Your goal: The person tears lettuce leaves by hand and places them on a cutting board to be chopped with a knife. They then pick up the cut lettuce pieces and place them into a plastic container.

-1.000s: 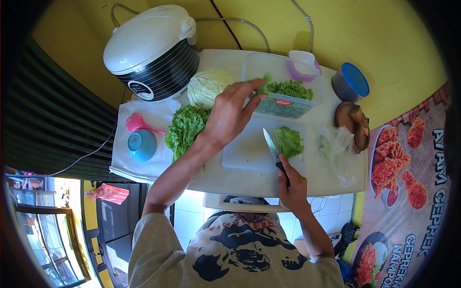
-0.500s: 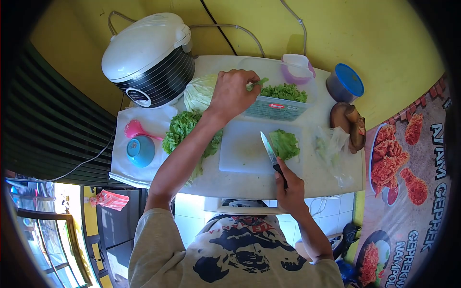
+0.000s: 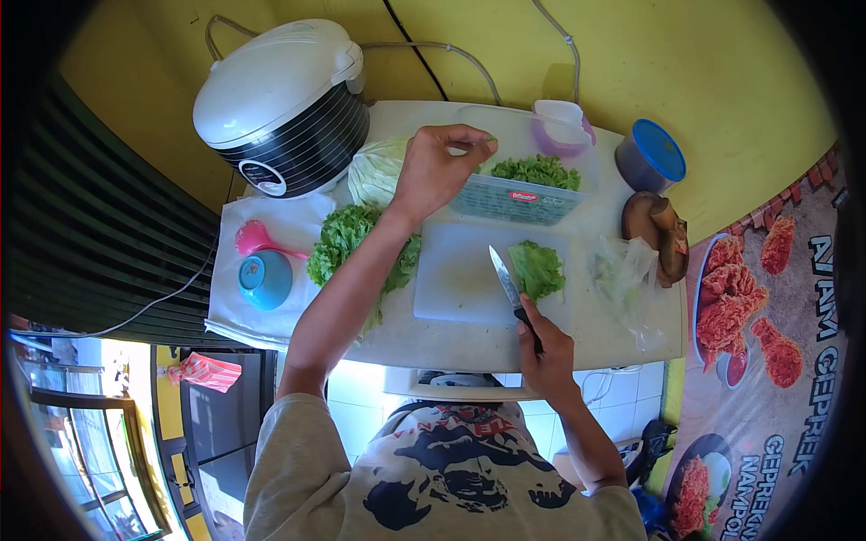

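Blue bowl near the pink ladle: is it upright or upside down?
Upside down: the blue bowl shows its round base facing up, beside the pink ladle.

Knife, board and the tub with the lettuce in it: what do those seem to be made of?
Knife: the blade looks like smooth metal, bright and glinting; the handle is black, perhaps plastic. Board: probably matte plastic, whitish with no visible grain. Tub: likely clear, glossy plastic, since lettuce shows green through its wall; glass seems less likely.
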A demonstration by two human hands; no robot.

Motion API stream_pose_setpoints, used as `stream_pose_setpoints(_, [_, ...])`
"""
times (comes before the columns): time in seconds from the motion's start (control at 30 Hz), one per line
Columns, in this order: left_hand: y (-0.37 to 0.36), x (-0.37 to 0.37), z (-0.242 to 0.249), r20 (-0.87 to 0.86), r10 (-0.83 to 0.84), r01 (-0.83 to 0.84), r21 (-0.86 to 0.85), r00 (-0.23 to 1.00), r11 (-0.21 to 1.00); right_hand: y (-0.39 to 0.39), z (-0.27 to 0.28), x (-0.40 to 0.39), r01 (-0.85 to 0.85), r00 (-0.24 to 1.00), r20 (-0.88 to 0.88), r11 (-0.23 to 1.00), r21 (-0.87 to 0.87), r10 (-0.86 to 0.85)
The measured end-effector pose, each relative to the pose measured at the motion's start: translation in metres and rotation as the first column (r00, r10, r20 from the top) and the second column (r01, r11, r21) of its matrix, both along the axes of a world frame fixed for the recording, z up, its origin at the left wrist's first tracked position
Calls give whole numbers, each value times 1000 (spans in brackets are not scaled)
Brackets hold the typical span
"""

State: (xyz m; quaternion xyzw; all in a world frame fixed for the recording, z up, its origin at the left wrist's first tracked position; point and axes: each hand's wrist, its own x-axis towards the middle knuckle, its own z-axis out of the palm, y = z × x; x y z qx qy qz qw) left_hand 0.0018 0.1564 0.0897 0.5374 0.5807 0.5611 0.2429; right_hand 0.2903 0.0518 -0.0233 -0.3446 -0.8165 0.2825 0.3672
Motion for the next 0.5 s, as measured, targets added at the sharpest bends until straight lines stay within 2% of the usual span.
stream_pose_setpoints(0.07, [-3, 0, -2, 89, 28, -31, 28, 996, 999, -2, 2, 0, 6, 1000, -18, 1000, -23, -7])
stream_pose_setpoints(0.17, [-30, 13, -5, 168, 102, -132, 181, 981, 975, -7, 5, 3, 40, 992, -109, 974, -221, -66])
stream_pose_setpoints(0.27, [-79, 31, -15, 386, -41, 32, 28, 922, 999, -8, -9, 5, 3, 961, -252, 915, -404, -114])
stream_pose_setpoints(0.37, [-116, 47, -40, 565, -127, 217, -94, 815, 972, -6, 19, -13, -45, 919, -352, 839, -542, -178])
stream_pose_setpoints(0.47, [-138, 58, -70, 743, -124, 333, -139, 658, 933, 0, 51, -32, -141, 880, -417, 711, -689, -228])
stream_pose_setpoints(0.5, [-143, 60, -77, 740, -104, 316, -151, 664, 937, 3, 52, -35, -146, 898, -385, 685, -714, -210])
